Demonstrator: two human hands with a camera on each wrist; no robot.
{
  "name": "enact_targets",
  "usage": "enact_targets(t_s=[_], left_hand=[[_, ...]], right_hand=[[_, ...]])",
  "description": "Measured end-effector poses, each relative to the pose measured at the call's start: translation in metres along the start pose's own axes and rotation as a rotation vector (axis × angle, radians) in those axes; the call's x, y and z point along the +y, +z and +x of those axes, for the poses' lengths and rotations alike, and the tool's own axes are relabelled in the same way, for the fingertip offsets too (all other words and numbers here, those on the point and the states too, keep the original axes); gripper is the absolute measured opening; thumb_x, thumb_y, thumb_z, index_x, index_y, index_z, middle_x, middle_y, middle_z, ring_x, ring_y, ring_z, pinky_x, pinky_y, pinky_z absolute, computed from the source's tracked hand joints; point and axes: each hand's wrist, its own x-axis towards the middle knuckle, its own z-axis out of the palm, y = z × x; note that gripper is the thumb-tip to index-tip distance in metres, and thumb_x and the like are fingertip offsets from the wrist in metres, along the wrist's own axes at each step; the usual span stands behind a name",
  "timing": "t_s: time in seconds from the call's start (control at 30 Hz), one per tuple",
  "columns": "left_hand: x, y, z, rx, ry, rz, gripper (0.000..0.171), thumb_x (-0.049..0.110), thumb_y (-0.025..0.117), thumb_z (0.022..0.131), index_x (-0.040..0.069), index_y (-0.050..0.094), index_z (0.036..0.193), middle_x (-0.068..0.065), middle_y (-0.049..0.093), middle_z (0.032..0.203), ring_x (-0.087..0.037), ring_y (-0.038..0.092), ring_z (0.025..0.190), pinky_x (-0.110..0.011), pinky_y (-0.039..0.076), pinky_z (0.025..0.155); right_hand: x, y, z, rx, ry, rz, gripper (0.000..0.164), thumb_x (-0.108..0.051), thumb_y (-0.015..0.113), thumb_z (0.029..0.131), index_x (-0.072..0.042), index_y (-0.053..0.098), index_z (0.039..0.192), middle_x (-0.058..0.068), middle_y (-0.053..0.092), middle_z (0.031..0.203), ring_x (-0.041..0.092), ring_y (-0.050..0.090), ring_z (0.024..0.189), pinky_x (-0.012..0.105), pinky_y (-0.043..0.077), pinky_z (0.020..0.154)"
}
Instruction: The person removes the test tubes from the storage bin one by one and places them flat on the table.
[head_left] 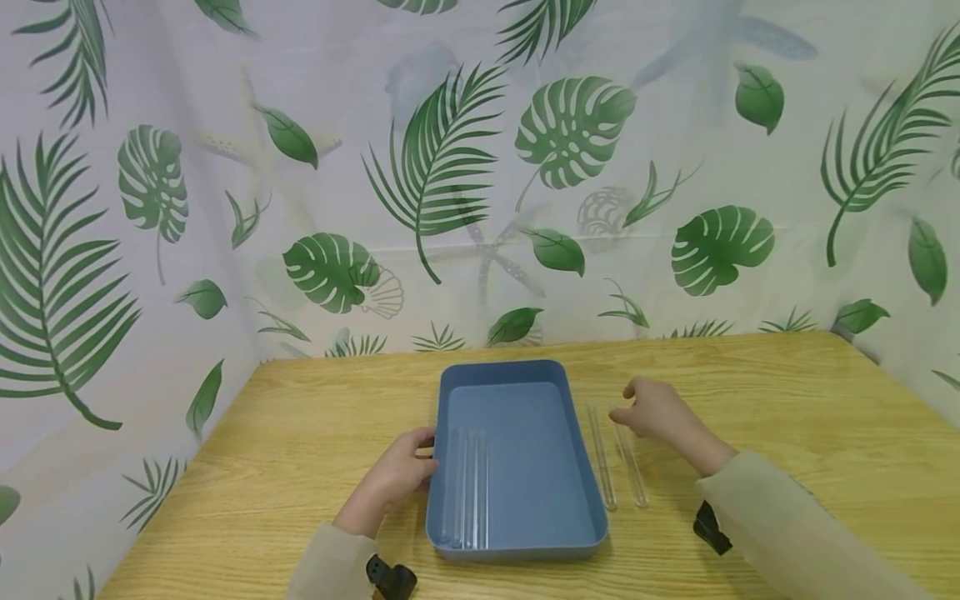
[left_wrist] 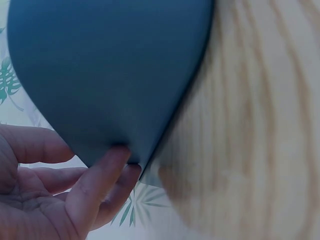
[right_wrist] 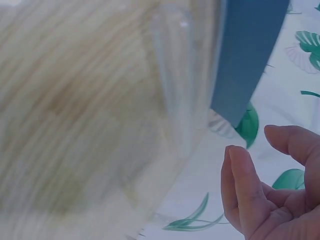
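A blue rectangular tray (head_left: 525, 467) lies on the table, with several clear test tubes (head_left: 472, 492) side by side along its left inner side. My left hand (head_left: 397, 471) holds the tray's left wall, its fingertips (left_wrist: 107, 165) against the outside and its thumb at the rim. Right of the tray lie two more clear tubes, a nearer one (head_left: 602, 458) and an outer one (head_left: 632, 467). Over the far end of the outer tube is my right hand (head_left: 660, 410), thumb and fingertips apart with nothing between them. In the right wrist view one tube (right_wrist: 175, 80) shows beside the tray wall.
The wooden table (head_left: 330, 400) runs back to a white cloth wall (head_left: 480, 275) printed with green leaves. Cloth also hangs along the left and right sides. A black strap mount sits on each wrist.
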Motion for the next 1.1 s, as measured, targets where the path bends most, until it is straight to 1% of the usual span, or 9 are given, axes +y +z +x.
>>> enact_targets(t_s=[0.13, 0.2, 0.37, 0.5, 0.63, 0.8, 1.1], left_hand=[[-0.001, 0.0, 0.0, 0.002, 0.006, 0.004, 0.047, -0.008, 0.04, 0.086, -0.01, 0.031, 0.132, -0.029, 0.034, 0.128, -0.038, 0.048, 0.106, -0.038, 0.05, 0.069], [-0.001, 0.0, 0.0, 0.003, 0.006, 0.006, 0.047, -0.008, 0.04, 0.086, -0.01, 0.031, 0.132, -0.029, 0.034, 0.128, -0.039, 0.047, 0.106, -0.038, 0.05, 0.069], [-0.002, 0.0, 0.0, 0.003, 0.002, 0.003, 0.047, -0.008, 0.04, 0.086, -0.01, 0.031, 0.132, -0.029, 0.034, 0.128, -0.038, 0.048, 0.106, -0.038, 0.05, 0.069], [-0.002, 0.0, 0.0, 0.001, 0.001, -0.005, 0.047, -0.008, 0.041, 0.085, -0.01, 0.031, 0.131, -0.029, 0.034, 0.128, -0.038, 0.048, 0.106, -0.038, 0.05, 0.07], [-0.001, 0.0, -0.001, 0.001, -0.001, -0.008, 0.047, -0.008, 0.041, 0.085, -0.01, 0.031, 0.131, -0.029, 0.034, 0.128, -0.038, 0.047, 0.106, -0.038, 0.05, 0.07], [0.002, 0.0, -0.003, 0.006, -0.01, -0.003, 0.048, -0.008, 0.041, 0.085, -0.01, 0.03, 0.132, -0.029, 0.033, 0.129, -0.04, 0.046, 0.108, -0.038, 0.05, 0.069], [0.001, 0.001, -0.002, 0.015, -0.008, 0.021, 0.047, -0.008, 0.041, 0.085, -0.01, 0.032, 0.131, -0.029, 0.035, 0.128, -0.04, 0.045, 0.109, -0.038, 0.05, 0.071]], right_hand=[[-0.005, -0.003, 0.0, 0.014, -0.006, 0.035, 0.045, -0.014, 0.056, 0.083, 0.02, 0.044, 0.11, 0.02, 0.058, 0.082, 0.021, 0.058, 0.063, 0.034, 0.048, 0.055], [-0.008, -0.004, -0.001, 0.018, -0.016, 0.049, 0.045, -0.015, 0.057, 0.083, 0.02, 0.044, 0.109, 0.022, 0.058, 0.085, 0.022, 0.058, 0.064, 0.034, 0.049, 0.055], [-0.012, -0.003, -0.002, 0.029, -0.057, 0.05, 0.045, -0.018, 0.059, 0.082, 0.018, 0.047, 0.107, 0.025, 0.057, 0.09, 0.027, 0.058, 0.071, 0.036, 0.048, 0.057], [-0.016, -0.001, -0.002, 0.034, -0.067, 0.053, 0.045, -0.019, 0.059, 0.081, 0.017, 0.049, 0.107, 0.024, 0.057, 0.091, 0.03, 0.057, 0.076, 0.037, 0.048, 0.059], [-0.022, 0.002, -0.003, 0.032, -0.067, 0.078, 0.043, -0.018, 0.06, 0.081, 0.015, 0.05, 0.107, 0.021, 0.058, 0.088, 0.027, 0.057, 0.074, 0.036, 0.048, 0.059], [-0.033, 0.006, -0.005, 0.011, -0.078, 0.112, 0.041, -0.016, 0.06, 0.081, 0.013, 0.051, 0.109, 0.015, 0.058, 0.086, 0.022, 0.057, 0.072, 0.034, 0.048, 0.06], [-0.054, 0.016, -0.012, -0.016, -0.133, 0.154, 0.035, -0.013, 0.062, 0.08, 0.011, 0.054, 0.105, 0.007, 0.058, 0.079, 0.016, 0.055, 0.067, 0.03, 0.048, 0.058]])
